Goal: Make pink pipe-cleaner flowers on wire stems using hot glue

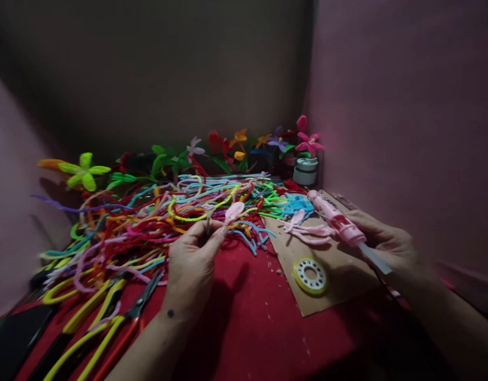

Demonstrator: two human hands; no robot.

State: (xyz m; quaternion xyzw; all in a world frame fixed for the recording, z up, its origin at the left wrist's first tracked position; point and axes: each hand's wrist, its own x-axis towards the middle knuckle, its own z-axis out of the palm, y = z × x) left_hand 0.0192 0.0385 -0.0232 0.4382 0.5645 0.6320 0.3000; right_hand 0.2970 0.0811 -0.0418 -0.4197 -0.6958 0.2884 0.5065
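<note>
Best judged: keep the pink petal [234,212] motionless and dab lightly, left hand [195,251] pinching it left of the cardboard [343,283] (pale-tipped stem [208,223] apparently in the same grip), wrist raised, right hand [387,241] wrapped round the pink glue gun [340,221] above the cardboard, nozzle [312,194] tilted up.

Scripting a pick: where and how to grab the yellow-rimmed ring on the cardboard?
Likely best: pinch opposite edges of the yellow-rimmed ring, coming from above on the near side. It lies flat on the cardboard with its round rim exposed, while the pink stems and pink glue gun crowd the far side.
</note>
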